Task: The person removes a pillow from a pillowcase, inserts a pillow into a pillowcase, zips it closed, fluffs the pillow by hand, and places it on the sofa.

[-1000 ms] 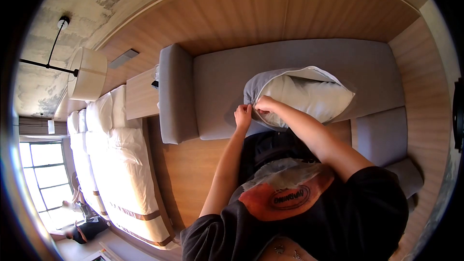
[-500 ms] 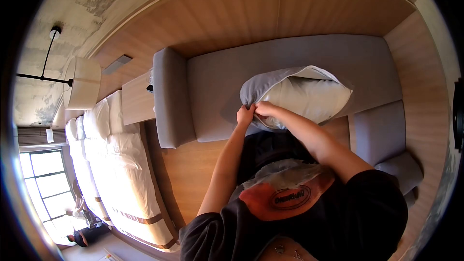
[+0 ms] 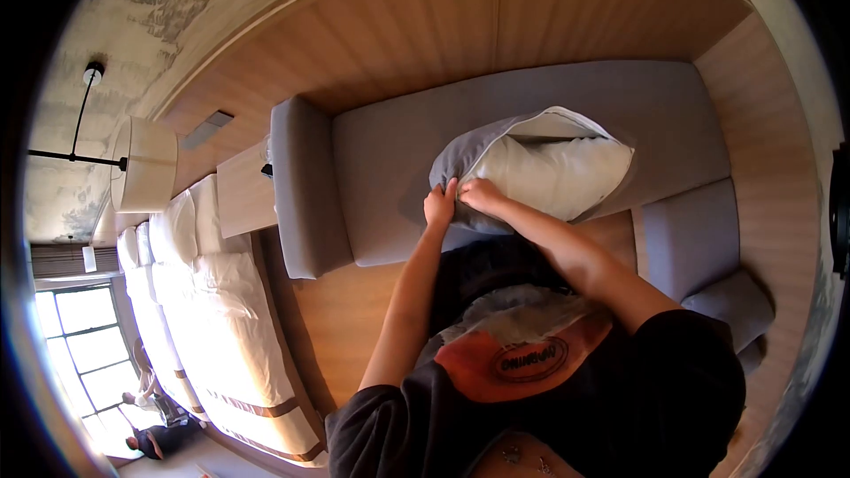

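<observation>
Here on the long grey upholstered sofa [image 3: 381, 137], the plump grey fabric cushion cover [image 3: 453, 156], gaping around its white padded insert [image 3: 553, 173], is set by the front edge, its long axis running roughly along the seat. At its end nearer the left armrest [image 3: 305, 186], the cover's edge is being pinched by the closed left hand [image 3: 439, 204], while the right hand [image 3: 481, 195] is curled just beside it at the opening, its exact grip hidden. Most of the insert is spread rightward from both hands, with the right forearm [image 3: 562, 243] nearer to it.
</observation>
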`<move>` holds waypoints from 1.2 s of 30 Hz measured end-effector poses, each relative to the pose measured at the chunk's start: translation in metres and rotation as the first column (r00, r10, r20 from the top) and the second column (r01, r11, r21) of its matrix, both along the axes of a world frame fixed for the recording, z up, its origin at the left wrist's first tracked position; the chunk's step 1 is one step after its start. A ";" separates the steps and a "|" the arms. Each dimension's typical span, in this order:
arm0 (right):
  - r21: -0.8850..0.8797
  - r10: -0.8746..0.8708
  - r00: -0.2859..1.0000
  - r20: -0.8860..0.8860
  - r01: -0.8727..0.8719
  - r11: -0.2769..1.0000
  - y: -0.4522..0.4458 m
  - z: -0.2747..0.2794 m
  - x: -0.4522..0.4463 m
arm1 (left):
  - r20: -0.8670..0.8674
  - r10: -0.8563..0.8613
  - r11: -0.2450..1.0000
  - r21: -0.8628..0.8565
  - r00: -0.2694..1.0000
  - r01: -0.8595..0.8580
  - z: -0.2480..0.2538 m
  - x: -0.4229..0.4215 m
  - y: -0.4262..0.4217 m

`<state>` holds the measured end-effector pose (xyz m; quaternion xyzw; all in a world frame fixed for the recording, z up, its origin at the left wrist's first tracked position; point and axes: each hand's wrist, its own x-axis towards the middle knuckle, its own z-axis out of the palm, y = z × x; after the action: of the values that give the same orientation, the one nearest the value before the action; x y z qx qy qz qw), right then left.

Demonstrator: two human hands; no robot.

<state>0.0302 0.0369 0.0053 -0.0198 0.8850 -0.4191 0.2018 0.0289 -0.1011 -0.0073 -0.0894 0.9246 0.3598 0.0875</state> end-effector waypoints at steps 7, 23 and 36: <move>0.058 0.044 0.998 -0.039 -0.042 0.997 -0.001 0.001 -0.007 | 0.010 -0.033 0.999 -0.031 0.999 0.033 0.005 -0.002 -0.002; 0.165 0.083 0.961 -0.264 -0.040 0.985 0.002 -0.008 -0.017 | -0.051 -0.034 0.999 -0.034 0.998 0.032 -0.002 -0.017 0.000; 0.245 0.164 0.916 -0.366 -0.075 0.967 0.008 -0.006 -0.013 | -0.076 -0.011 1.000 -0.003 0.997 0.011 0.001 -0.017 -0.002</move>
<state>0.0170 0.0446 -0.0009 -0.1325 0.9463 -0.2904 0.0510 0.0115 -0.1027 -0.0067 -0.0707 0.9282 0.3612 0.0542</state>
